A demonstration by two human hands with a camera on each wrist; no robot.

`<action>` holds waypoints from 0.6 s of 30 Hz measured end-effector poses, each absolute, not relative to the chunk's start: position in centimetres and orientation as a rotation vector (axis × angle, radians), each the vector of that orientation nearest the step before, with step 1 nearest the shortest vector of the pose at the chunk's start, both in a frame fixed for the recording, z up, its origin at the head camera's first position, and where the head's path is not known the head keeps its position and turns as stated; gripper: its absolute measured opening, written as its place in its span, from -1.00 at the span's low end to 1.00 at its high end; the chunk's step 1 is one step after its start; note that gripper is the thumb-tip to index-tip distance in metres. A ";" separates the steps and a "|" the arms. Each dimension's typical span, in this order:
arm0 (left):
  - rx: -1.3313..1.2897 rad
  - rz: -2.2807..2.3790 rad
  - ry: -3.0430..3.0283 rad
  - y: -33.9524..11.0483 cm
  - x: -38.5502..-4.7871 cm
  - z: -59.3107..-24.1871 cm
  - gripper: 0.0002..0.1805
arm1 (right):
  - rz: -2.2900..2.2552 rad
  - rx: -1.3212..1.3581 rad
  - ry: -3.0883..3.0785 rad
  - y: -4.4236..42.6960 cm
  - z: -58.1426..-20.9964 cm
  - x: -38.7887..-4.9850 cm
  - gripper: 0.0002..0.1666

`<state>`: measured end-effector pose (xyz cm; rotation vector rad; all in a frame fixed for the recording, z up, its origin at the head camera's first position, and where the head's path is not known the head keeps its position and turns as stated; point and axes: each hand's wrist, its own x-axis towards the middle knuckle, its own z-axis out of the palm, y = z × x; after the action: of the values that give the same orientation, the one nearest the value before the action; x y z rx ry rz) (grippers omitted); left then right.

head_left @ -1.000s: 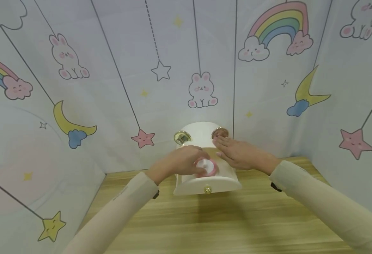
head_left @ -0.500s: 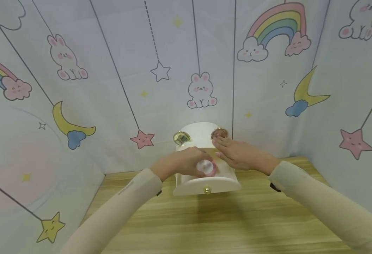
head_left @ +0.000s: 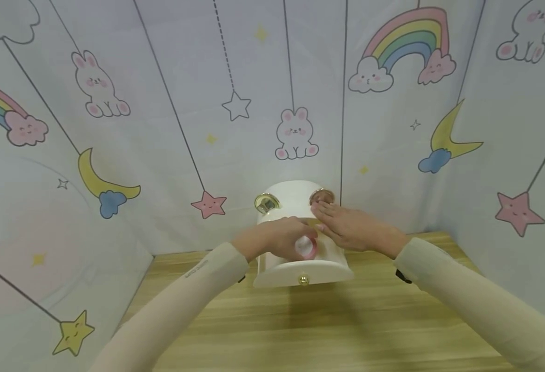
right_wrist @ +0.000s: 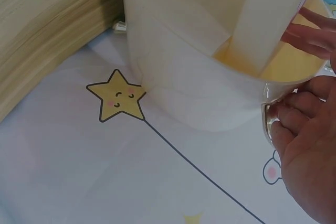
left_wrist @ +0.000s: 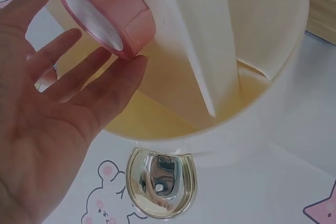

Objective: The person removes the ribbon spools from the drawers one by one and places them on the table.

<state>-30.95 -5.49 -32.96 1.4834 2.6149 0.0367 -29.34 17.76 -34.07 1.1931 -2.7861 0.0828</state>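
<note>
My left hand (head_left: 283, 237) holds a pink tape roll (left_wrist: 135, 22) with a white disc-like face between thumb and fingers. The roll is over the tan interior of a white rounded storage box (head_left: 295, 194); whether it touches the bottom cannot be told. In the left wrist view a white upright panel (left_wrist: 202, 35) stands beside the roll. My right hand (head_left: 358, 227) lies with extended fingers against the box's right side, touching its rim by the right gold ear-shaped piece (head_left: 322, 196). The left gold piece (head_left: 266, 203) is uncovered.
The box's curved white front (head_left: 272, 275) carries a gold knob (head_left: 304, 279) and faces me. Beneath is a wood-grain tabletop (head_left: 253, 330). A white cloth backdrop (head_left: 253, 155) with printed rabbits, stars and rainbows rises directly behind the box and along both sides.
My left hand has shifted slightly right with the tape roll, covering more of it in the head view. The right hand and the box keep their places.
</note>
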 end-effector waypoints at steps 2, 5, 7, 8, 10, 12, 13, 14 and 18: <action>1.469 0.017 2.607 -5.3 -31.1 -32.9 -0.50 | 0.083 1.195 -2.779 17.8 -34.1 -29.4 -0.29; 1.420 -0.023 2.605 -5.0 -31.1 -32.8 -0.43 | 0.091 1.197 -2.774 17.8 -34.2 -29.5 -0.29; 1.399 -0.056 2.608 -4.9 -31.1 -32.7 -0.44 | 0.100 1.196 -2.774 17.8 -34.2 -29.6 -0.29; 1.394 -0.069 2.609 -4.9 -31.0 -32.6 -0.46 | 0.100 1.197 -2.771 17.8 -34.2 -29.5 -0.29; 1.385 -0.085 2.609 -4.8 -31.0 -32.6 -0.49 | 0.105 1.196 -2.770 17.7 -34.2 -29.6 -0.29; 1.390 -0.090 2.608 -4.8 -31.0 -32.5 -0.52 | 0.110 1.197 -2.770 17.7 -34.2 -29.6 -0.29; 1.394 -0.094 2.607 -4.8 -31.0 -32.6 -0.52 | 0.112 1.198 -2.770 17.7 -34.2 -29.6 -0.29; 1.395 -0.097 2.608 -4.8 -30.9 -32.6 -0.52 | 0.111 1.197 -2.769 17.8 -34.2 -29.6 -0.29; 1.397 -0.106 2.610 -4.7 -31.1 -32.8 -0.52 | 0.113 1.190 -2.779 17.8 -34.2 -29.5 -0.29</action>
<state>-31.08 -4.68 -32.82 1.3969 2.6098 -0.1063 -29.53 17.83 -34.20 1.1900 -2.7794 0.1131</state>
